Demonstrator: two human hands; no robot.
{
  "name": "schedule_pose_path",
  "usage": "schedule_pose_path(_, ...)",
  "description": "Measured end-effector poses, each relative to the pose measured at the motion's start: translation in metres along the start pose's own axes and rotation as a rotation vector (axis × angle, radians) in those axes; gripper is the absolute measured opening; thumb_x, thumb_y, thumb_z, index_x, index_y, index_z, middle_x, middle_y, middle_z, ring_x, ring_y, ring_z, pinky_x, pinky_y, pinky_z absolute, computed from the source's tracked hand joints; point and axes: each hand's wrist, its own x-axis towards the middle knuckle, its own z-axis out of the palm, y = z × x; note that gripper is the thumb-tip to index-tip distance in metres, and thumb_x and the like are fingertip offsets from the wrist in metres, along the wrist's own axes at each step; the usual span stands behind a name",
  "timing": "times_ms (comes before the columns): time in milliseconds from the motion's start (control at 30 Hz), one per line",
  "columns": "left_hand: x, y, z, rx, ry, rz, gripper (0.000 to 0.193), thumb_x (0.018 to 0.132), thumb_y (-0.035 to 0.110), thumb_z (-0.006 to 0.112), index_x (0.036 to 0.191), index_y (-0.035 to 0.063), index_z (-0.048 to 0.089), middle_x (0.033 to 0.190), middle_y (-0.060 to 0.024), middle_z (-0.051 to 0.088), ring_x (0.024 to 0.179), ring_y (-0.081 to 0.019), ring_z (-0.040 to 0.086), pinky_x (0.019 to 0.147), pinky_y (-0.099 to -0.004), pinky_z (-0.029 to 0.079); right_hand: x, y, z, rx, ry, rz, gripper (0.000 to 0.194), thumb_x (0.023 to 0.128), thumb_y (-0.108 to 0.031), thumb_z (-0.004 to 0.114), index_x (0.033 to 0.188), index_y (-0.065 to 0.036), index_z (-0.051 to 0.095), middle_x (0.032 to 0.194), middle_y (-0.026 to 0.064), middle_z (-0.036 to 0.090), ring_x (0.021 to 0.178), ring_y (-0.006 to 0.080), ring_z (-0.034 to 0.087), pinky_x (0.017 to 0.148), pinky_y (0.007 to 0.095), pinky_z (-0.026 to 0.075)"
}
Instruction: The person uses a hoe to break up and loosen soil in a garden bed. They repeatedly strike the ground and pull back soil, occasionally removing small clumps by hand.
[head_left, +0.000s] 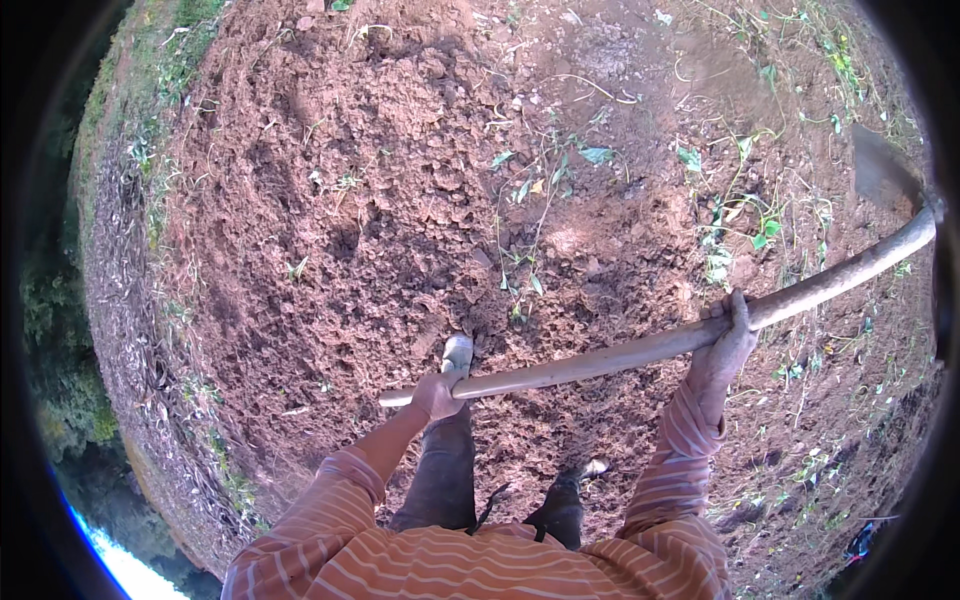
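Note:
A long wooden-handled hoe (600, 360) lies slantwise across my body, off the ground. My left hand (438, 396) is closed around the handle close to its butt end. Farther up the shaft, my right hand (726, 337) grips it with the thumb along the wood. Beyond that hand the handle rises to the right and meets a broad metal hoe blade (885, 169) at the picture's right rim. The blade looks blurred, and part of the hoe's head is cut off by the dark edge of the view.
Loose reddish-brown soil (360, 247) spreads ahead of me. Uprooted vines (536, 225) lie on it, with more green leafy vines (750, 217) to the right. My left shoe (457, 352) is forward, my right shoe (592, 469) behind. Dry plant litter (139, 337) and trees (64, 337) border the left.

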Motion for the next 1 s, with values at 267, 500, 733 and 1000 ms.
schedule_pose_path(267, 0.113, -0.077, -0.131, 0.004, -0.254, -0.2, 0.027, 0.068, 0.017, 0.065, 0.094, 0.0091, 0.059, 0.08, -0.009, 0.064, 0.068, -0.0196, 0.063, 0.064, -0.031, 0.052, 0.059, 0.145, 0.119, -0.146, 0.291, 0.246, 0.01, 0.077, -0.004, 0.055, 0.071, -0.003, 0.046, 0.053, 0.0024, 0.043, 0.045, 0.0132, 0.043, 0.041, 0.0272, 0.039)
schedule_pose_path(500, 0.011, -0.098, -0.125, 0.181, -0.396, -0.583, 0.028, 0.068, 0.019, 0.059, 0.095, 0.0111, 0.061, 0.078, -0.0105, 0.063, 0.066, -0.0215, 0.061, 0.068, -0.034, 0.05, 0.015, 0.338, 0.088, -0.147, 0.213, 0.696, 0.012, 0.072, -0.006, 0.052, 0.066, -0.005, 0.042, 0.053, 0.0042, 0.042, 0.039, 0.0179, 0.042, 0.037, 0.0335, 0.039)
schedule_pose_path(733, -0.045, 0.012, -0.088, 0.191, -0.352, -0.542, 0.031, 0.071, 0.027, 0.056, 0.094, 0.0059, 0.056, 0.075, -0.0153, 0.061, 0.069, -0.0318, 0.06, 0.067, -0.0408, 0.049, 0.026, 0.264, 0.034, -0.162, 0.076, 0.8, 0.01, 0.073, -0.009, 0.052, 0.066, -0.007, 0.046, 0.053, 0.0032, 0.043, 0.041, 0.0171, 0.044, 0.038, 0.0324, 0.041)
schedule_pose_path(1000, -0.125, 0.139, -0.04, -0.039, -0.425, -0.41, 0.032, 0.072, 0.026, 0.057, 0.089, 0.0026, 0.045, 0.069, -0.0232, 0.058, 0.067, -0.0387, 0.058, 0.064, -0.0483, 0.047, 0.037, 0.178, -0.043, 0.016, -0.096, 0.823, 0.01, 0.08, -0.009, 0.047, 0.07, -0.01, 0.044, 0.056, -0.001, 0.042, 0.045, 0.0084, 0.039, 0.038, 0.022, 0.036)
